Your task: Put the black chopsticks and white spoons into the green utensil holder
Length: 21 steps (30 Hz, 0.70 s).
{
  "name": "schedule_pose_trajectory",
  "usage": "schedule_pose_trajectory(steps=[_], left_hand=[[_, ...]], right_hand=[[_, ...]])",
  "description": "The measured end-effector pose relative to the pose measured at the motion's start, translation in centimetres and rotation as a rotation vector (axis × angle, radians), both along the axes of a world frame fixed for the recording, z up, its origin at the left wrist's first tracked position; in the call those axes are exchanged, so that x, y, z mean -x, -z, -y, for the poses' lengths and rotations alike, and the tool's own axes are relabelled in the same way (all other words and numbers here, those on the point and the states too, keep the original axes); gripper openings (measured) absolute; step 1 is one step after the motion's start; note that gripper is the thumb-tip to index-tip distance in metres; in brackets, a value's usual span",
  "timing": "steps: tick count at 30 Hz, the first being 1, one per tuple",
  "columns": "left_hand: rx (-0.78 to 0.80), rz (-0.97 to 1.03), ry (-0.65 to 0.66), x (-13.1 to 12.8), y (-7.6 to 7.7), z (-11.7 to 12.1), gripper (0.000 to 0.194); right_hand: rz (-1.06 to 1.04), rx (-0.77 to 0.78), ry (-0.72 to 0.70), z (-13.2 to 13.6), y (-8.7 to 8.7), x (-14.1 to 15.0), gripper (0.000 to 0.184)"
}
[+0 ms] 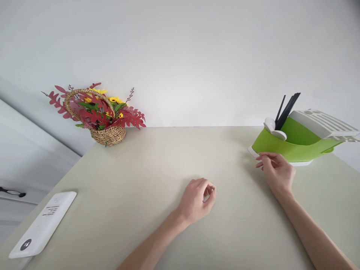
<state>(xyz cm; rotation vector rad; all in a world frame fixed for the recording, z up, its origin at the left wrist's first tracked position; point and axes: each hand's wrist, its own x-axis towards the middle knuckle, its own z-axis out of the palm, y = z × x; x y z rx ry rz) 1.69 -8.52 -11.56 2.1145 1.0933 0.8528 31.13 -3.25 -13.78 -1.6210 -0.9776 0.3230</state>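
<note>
My left hand [198,200] rests on the pale tabletop [157,161] near its middle, the fingers curled round towards the thumb in a loose closed shape. A gap shows between thumb and fingers, with nothing visible in it. Off to the right, my right hand [277,172] is in front of a green utensil holder [298,150]. Its fingers are slightly bent and apart, pointing left, with no object between them. White spoons [274,129] and black chopsticks [287,110] stand in the holder's left end. A slotted white tray [327,122] covers its right part.
A wicker basket [108,135] of red leaves and yellow flowers stands at the back left against the white wall [180,63]. A long white device [43,223] with a round dark mark lies by the left edge. Beyond that edge is a white cabinet with a dark handle [12,192].
</note>
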Motion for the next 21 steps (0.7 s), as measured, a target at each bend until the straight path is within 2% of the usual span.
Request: schedule_pose_trajectory(steps=[3,6,11,18,21], left_hand=[[-0.003,0.002,-0.003,0.0,-0.1,0.0,0.006],[0.000,0.000,-0.004,0.0,-0.1,0.0,0.006],[-0.005,-0.008,-0.001,0.0,-0.2,0.0,0.007],[-0.003,-0.010,0.001,0.0,-0.4,0.0,0.008],[-0.005,-0.013,0.000,0.0,-0.3,0.0,0.008]], right_hand=[[-0.158,-0.078,0.126,0.0,-0.6,-0.9,0.016],[-0.215,-0.133,0.247,-0.1,-0.7,-2.1,0.016],[-0.213,-0.149,0.432,-1.1,0.6,-5.2,0.018],[-0.177,-0.164,0.494,-2.1,3.4,-9.0,0.031],[-0.083,-0.206,0.460,-2.2,4.3,-9.7,0.040]])
